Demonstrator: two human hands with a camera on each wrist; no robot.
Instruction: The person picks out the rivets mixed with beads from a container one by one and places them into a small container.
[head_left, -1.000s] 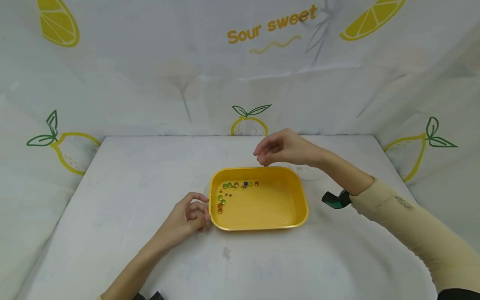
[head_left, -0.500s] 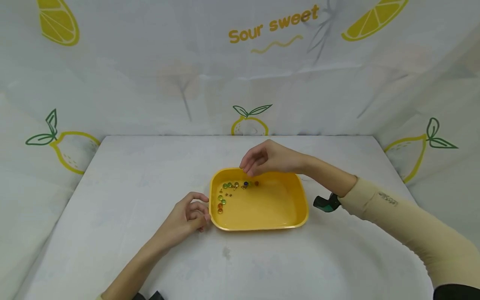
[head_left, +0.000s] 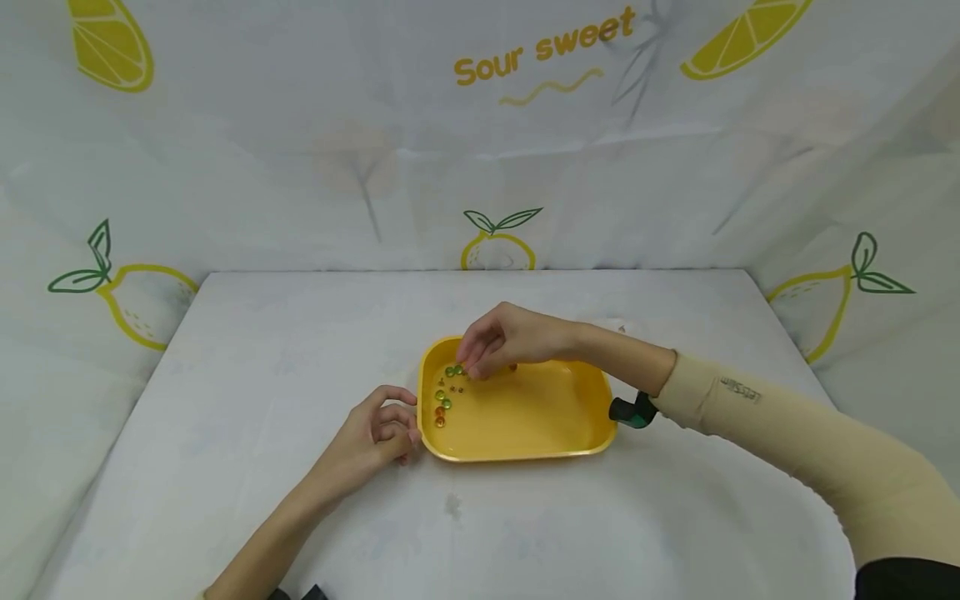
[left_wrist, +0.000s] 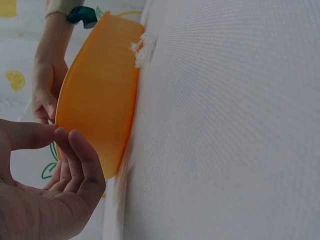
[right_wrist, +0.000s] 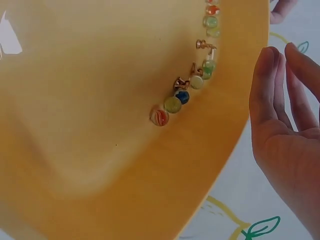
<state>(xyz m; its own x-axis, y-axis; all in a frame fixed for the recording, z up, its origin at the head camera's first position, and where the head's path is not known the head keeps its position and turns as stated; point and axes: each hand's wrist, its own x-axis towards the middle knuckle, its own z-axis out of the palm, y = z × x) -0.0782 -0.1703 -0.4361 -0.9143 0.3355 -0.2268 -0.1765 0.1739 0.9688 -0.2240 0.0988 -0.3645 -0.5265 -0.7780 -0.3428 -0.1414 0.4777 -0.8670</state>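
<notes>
A yellow tray (head_left: pixel 540 417) holds several glass marbles (right_wrist: pixel 172 104) and small gold-coloured metal pieces, which look like push pins (right_wrist: pixel 201 44). They line its left and far sides; orange marbles (head_left: pixel 440 417) sit at the left. My left hand (head_left: pixel 375 437) touches the outside of the left rim with loosely bent fingers. In the left wrist view its fingertips (left_wrist: pixel 77 137) meet the tray's edge. My right hand (head_left: pixel 517 333) hovers over the tray's far side, hiding part of the row. In the right wrist view its fingers and thumb stand apart, nothing visible between them.
A white cloth covers the table (head_left: pixel 300 333). Behind and beside it hang white cloth walls (head_left: pixel 285 125) printed with lemons. A dark wrist device (head_left: pixel 633 411) hangs below the right forearm, by the tray's right end.
My right hand has come left and nearer, from beyond the far rim to above the marbles at the far left. The left hand and the tray have stayed put.
</notes>
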